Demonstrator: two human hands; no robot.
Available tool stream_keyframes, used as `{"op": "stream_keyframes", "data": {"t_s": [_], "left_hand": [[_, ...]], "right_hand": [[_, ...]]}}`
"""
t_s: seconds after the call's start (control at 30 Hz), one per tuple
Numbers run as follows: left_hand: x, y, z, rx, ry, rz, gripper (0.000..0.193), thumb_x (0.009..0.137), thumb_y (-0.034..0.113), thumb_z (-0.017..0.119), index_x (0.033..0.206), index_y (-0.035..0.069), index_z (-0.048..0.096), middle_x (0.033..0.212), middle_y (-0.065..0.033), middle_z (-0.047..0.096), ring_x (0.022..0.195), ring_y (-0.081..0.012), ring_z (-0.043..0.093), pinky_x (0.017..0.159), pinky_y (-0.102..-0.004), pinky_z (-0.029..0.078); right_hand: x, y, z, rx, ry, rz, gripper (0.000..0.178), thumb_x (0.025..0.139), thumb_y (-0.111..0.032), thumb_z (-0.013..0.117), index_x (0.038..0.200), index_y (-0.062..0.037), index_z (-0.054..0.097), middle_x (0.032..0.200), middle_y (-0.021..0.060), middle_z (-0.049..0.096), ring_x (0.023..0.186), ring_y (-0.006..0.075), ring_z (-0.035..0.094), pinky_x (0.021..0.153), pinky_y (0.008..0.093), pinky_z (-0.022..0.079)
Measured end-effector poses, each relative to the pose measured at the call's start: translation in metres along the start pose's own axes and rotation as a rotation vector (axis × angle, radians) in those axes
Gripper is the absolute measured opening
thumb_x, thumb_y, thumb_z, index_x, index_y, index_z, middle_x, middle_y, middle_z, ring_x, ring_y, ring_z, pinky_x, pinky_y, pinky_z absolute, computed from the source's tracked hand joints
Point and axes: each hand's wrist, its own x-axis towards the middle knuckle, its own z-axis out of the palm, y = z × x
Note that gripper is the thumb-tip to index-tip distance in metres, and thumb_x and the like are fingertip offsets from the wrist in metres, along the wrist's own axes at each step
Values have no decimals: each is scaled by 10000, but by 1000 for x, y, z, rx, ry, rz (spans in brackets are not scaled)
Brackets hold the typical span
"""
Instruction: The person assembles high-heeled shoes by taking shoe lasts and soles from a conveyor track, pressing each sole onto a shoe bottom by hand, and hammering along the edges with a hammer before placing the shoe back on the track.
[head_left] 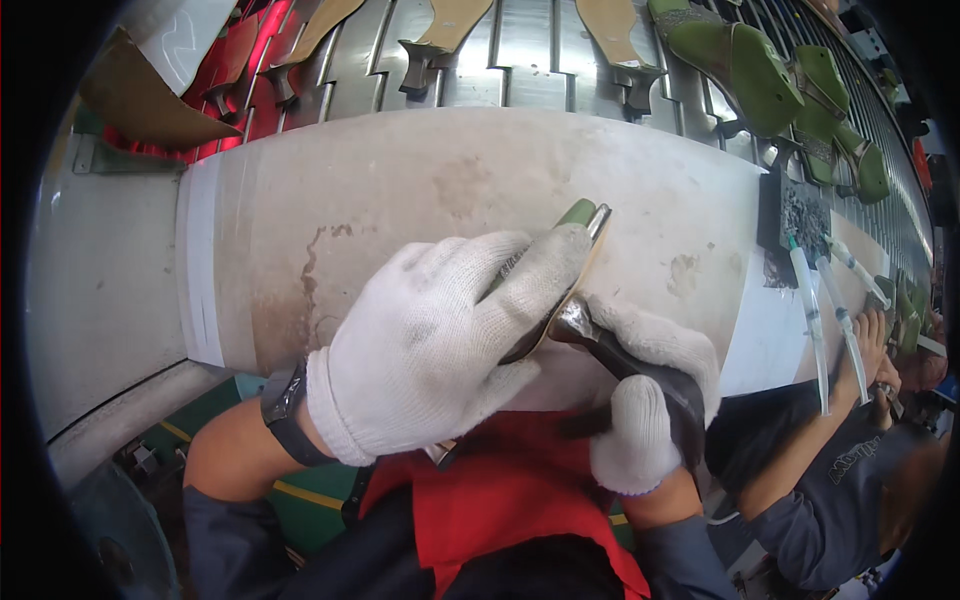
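White knit gloves cover both hands, which meet above the worktable. My left hand [440, 330] is closed around a shoe on a green last [577, 213], its fingers lying across the upper and hiding most of it. My right hand [655, 385] wraps round a dark, glossy curved part [620, 360], which looks like a heel or sole piece, with the thumb folded over it. This part sits against a tan sole edge [570, 295] beside the shoe; whether they are joined I cannot tell. A small metallic end [440, 453] shows below my left hand.
Beyond the pale, stained table [400, 190], a slatted metal conveyor [530, 80] carries tan soles with heels [455, 25] and shoes on green lasts [765, 80]. Several syringes [808, 300] lean at a dark block [795, 215]. A co-worker's hand [868, 345] is at the right. A brown curved sheet [150, 95] overhangs the far left.
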Motion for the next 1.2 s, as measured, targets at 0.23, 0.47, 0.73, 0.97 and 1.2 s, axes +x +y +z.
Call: {"op": "stream_keyframes", "data": {"t_s": [0.23,0.47,0.73,0.97,1.2], "left_hand": [[-1,-5,3,5,47,30,963,744,80,913,1603,-4,484,1363,-243,681,1198,-448,687,1026,-508,540],[-9,-8,1,-58,44,-45,1077,709,122,945,1630,-56,417,1289,-243,692,1148,-455,688,1032,-522,522],[-7,-14,5,-120,93,-4,1063,679,101,923,1614,-52,442,1219,-211,692,1104,-436,691,988,-520,523],[-7,-16,9,-87,118,1,984,686,92,892,1568,-72,488,1181,-214,693,1076,-422,689,958,-500,528],[-12,-18,10,-102,151,11,896,729,87,874,1536,-71,518,1174,-214,696,1064,-414,692,958,-495,530]], "right_hand": [[58,-36,-7,-345,-361,-222,313,880,-34,830,1181,5,752,1207,227,788,1092,329,796,963,408,623],[10,-2,-4,115,33,79,362,991,-114,769,1283,60,643,1317,292,737,1184,358,756,1082,479,574],[40,-58,-7,-312,-160,413,370,962,-117,813,1256,44,655,1273,298,756,1155,366,769,1016,463,611],[75,-47,-2,-405,-163,184,333,1069,-140,616,1303,93,568,1283,311,712,1150,428,757,1022,514,623],[73,-50,0,-320,-148,207,336,1067,-144,625,1294,99,571,1275,324,712,1140,435,764,1003,510,640]]}}
